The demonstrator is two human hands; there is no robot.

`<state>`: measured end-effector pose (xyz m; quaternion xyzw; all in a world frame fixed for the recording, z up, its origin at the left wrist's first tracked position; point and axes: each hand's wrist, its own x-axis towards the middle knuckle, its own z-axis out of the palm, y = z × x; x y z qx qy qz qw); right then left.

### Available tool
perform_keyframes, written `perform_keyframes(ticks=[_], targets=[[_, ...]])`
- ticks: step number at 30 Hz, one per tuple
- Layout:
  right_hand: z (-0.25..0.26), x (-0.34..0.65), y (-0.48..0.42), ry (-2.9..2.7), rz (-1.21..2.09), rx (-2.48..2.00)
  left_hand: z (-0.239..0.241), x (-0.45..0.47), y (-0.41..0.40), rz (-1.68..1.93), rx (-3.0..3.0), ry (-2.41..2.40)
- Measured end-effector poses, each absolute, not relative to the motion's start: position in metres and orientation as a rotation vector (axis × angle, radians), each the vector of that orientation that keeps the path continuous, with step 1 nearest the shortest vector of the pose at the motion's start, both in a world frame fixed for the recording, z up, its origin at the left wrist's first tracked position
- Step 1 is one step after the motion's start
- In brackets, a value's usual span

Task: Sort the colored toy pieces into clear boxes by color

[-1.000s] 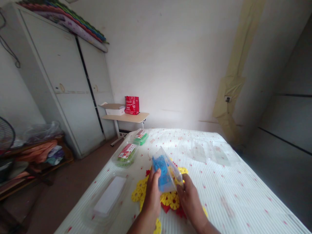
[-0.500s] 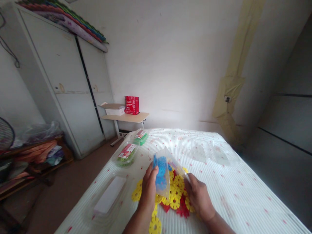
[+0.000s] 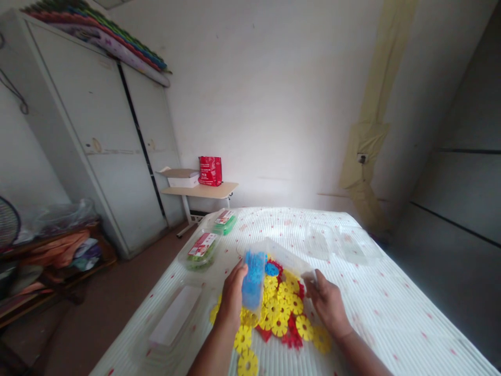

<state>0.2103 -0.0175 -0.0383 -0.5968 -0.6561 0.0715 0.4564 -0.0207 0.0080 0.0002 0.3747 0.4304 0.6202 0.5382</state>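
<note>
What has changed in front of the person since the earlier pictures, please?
The right hand has moved right, swinging the clear lid wider from the blue-filled container, which the left hand has carried slightly left. Neither hand has let go. The red bag and white box stayed put.

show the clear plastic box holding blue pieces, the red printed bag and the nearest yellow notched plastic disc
Clear plastic box holding blue pieces [image 3: 252, 293]: head view, clear wall
Red printed bag [image 3: 210, 171]: head view, front face
Nearest yellow notched plastic disc [image 3: 252, 362]: head view, beside centre hole

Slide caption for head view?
Left hand grips a clear box of blue pieces, right hand its open lid, above yellow pieces and red pieces.
</note>
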Motion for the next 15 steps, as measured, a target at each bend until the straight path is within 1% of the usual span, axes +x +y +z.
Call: perform_keyframes(ticks=[6, 10, 15], targets=[[-0.029, 0.213, -0.019, -1.407, 0.381, -1.478, 0.007, -0.021, 0.006, 1.385, 1.342, 1.303], [-0.027, 0.213, -0.021, -1.387, 0.384, -1.476, 0.015, -0.015, -0.004, 1.275, 1.499, 1.421], [-0.032, 0.211, -0.021, -1.394, 0.375, -1.475, 0.031, -0.005, -0.021, 1.266, 1.755, 1.465]])
